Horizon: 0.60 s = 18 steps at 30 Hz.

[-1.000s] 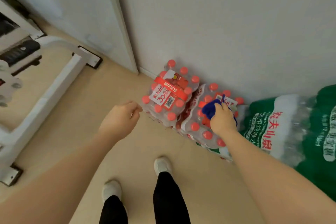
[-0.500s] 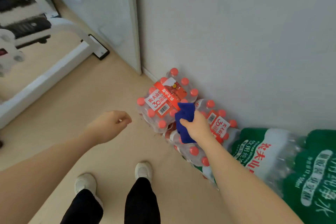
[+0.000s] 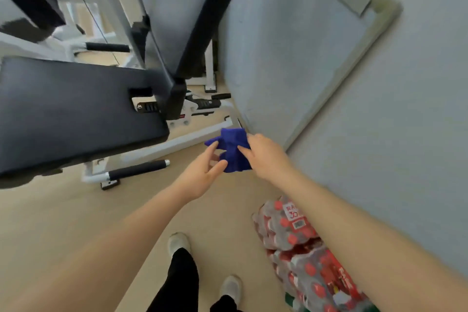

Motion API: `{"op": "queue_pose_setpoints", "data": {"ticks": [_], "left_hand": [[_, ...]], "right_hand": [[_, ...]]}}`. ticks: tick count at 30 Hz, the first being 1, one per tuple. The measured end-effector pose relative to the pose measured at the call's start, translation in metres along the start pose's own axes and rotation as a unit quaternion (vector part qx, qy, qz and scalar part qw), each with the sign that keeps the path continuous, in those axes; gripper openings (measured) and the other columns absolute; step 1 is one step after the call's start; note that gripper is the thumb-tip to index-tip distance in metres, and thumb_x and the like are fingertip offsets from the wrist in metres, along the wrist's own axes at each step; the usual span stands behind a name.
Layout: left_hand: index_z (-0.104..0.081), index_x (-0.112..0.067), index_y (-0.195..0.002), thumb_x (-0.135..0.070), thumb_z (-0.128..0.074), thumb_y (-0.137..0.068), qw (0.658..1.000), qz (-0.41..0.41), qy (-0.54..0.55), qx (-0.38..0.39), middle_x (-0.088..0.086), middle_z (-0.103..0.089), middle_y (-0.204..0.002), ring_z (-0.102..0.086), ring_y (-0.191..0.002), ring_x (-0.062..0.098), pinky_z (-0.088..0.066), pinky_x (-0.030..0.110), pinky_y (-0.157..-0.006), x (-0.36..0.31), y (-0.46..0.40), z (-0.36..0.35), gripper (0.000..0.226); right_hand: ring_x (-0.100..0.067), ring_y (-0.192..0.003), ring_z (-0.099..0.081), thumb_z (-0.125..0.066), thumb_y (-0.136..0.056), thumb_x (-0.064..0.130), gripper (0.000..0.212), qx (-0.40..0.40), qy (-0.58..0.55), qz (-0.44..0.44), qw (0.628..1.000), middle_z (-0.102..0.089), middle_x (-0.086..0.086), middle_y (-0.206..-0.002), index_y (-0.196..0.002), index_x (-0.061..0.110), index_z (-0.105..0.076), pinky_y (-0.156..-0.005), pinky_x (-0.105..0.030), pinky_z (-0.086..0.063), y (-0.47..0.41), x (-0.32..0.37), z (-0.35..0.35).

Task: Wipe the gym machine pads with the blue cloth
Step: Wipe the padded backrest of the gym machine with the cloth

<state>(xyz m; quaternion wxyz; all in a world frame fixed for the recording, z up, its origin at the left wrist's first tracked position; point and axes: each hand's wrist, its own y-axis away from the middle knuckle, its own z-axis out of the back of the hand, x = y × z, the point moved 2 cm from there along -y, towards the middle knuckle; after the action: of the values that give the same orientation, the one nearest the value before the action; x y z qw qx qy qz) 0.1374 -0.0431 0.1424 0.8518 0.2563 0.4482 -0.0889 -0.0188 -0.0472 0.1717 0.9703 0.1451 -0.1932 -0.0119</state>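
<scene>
The crumpled blue cloth (image 3: 231, 151) hangs in the air at mid-frame, pinched by my right hand (image 3: 263, 157) on its right side. My left hand (image 3: 202, 172) has its fingers spread and touches the cloth's lower left edge. The black flat seat pad (image 3: 71, 111) of the gym machine lies at the left, a short way from the cloth. A tilted back pad (image 3: 177, 12) with a grey face and dark edge rises above the cloth.
White machine frame bars (image 3: 174, 144) and a black foam handle (image 3: 138, 168) stand on the wooden floor below the seat pad. Packs of red-capped water bottles (image 3: 304, 248) lie against the grey wall at the lower right. My feet (image 3: 178, 243) are at the bottom.
My view swung from the bottle packs up to the gym machine. My right hand lifted the cloth off the packs and carried it up; my left hand came across and touched it.
</scene>
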Motion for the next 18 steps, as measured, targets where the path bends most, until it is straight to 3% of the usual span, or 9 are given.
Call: {"op": "queue_pose_setpoints", "data": {"ticks": [3,6,8,10,11,14,16,18], "left_hand": [[-0.018,-0.021,-0.147,-0.035,-0.051,-0.092,0.999,0.012,0.031,-0.041,-0.006,-0.049,-0.131,-0.052,-0.109,0.011,-0.04,0.026,-0.093,0.02,-0.004,0.055,0.065],[-0.023,-0.031,-0.143,-0.03,-0.062,-0.087,0.994,-0.004,0.105,-0.013,-0.011,-0.054,-0.125,-0.056,-0.109,0.007,-0.045,0.029,-0.097,0.03,-0.007,0.095,0.068],[-0.025,-0.039,-0.138,-0.027,-0.063,-0.086,0.981,-0.003,0.194,-0.017,-0.011,-0.061,-0.118,-0.063,-0.098,0.004,-0.052,0.024,-0.082,0.038,-0.009,0.124,0.065],[-0.035,-0.039,-0.13,-0.032,-0.06,-0.088,0.961,0.023,0.271,-0.053,-0.007,-0.067,-0.105,-0.067,-0.08,0.004,-0.052,0.018,-0.064,0.048,-0.015,0.15,0.049],[-0.042,-0.037,-0.124,-0.036,-0.056,-0.09,0.954,0.041,0.29,-0.07,-0.005,-0.069,-0.1,-0.067,-0.077,0.005,-0.052,0.019,-0.063,0.052,-0.019,0.162,0.037],[-0.054,-0.036,-0.105,-0.04,-0.046,-0.095,0.925,0.102,0.353,-0.093,-0.004,-0.067,-0.106,-0.063,-0.095,0.01,-0.051,0.027,-0.08,0.071,-0.035,0.188,0.013],[-0.055,-0.031,-0.11,-0.031,-0.043,-0.098,0.875,0.116,0.457,-0.115,0.0,-0.065,-0.115,-0.06,-0.108,0.017,-0.048,0.038,-0.095,0.082,-0.046,0.199,0.017],[-0.052,-0.018,-0.124,-0.021,-0.04,-0.097,0.806,0.125,0.565,-0.128,0.007,-0.062,-0.123,-0.057,-0.116,0.025,-0.042,0.047,-0.104,0.088,-0.058,0.211,0.03]], "right_hand": [[-0.03,-0.099,-0.057,-0.038,-0.098,0.026,0.023,0.014,-0.104,0.016,0.994,-0.063,-0.012,-0.107,-0.106,0.012,-0.055,-0.086,-0.041,-0.046,-0.04,0.056,0.01],[-0.02,-0.098,-0.056,-0.043,-0.097,0.022,0.023,0.014,-0.27,0.034,0.962,-0.059,-0.003,-0.111,-0.119,0.016,-0.048,-0.083,-0.032,-0.045,-0.073,0.112,0.02],[-0.011,-0.093,-0.055,-0.049,-0.095,0.022,0.031,0.028,-0.359,0.035,0.932,-0.055,0.002,-0.111,-0.125,0.019,-0.041,-0.074,-0.023,-0.045,-0.097,0.152,0.023],[-0.006,-0.089,-0.054,-0.051,-0.094,0.024,0.034,0.036,-0.394,0.033,0.918,-0.053,0.002,-0.11,-0.126,0.019,-0.038,-0.067,-0.02,-0.044,-0.123,0.185,0.026],[-0.006,-0.089,-0.053,-0.051,-0.095,0.025,0.033,0.043,-0.403,0.031,0.914,-0.053,0.002,-0.11,-0.125,0.019,-0.038,-0.066,-0.02,-0.043,-0.136,0.198,0.028],[-0.013,-0.093,-0.055,-0.046,-0.096,0.025,0.023,0.081,-0.408,0.028,0.909,-0.056,-0.001,-0.11,-0.118,0.02,-0.044,-0.076,-0.027,-0.047,-0.167,0.227,0.03],[-0.021,-0.099,-0.057,-0.046,-0.095,0.02,0.017,0.115,-0.402,0.023,0.908,-0.058,-0.006,-0.11,-0.112,0.019,-0.048,-0.085,-0.035,-0.047,-0.183,0.234,0.026],[-0.024,-0.097,-0.057,-0.049,-0.092,0.014,0.017,0.143,-0.374,-0.004,0.916,-0.059,-0.009,-0.11,-0.109,0.017,-0.05,-0.081,-0.036,-0.048,-0.201,0.231,0.015]]}}
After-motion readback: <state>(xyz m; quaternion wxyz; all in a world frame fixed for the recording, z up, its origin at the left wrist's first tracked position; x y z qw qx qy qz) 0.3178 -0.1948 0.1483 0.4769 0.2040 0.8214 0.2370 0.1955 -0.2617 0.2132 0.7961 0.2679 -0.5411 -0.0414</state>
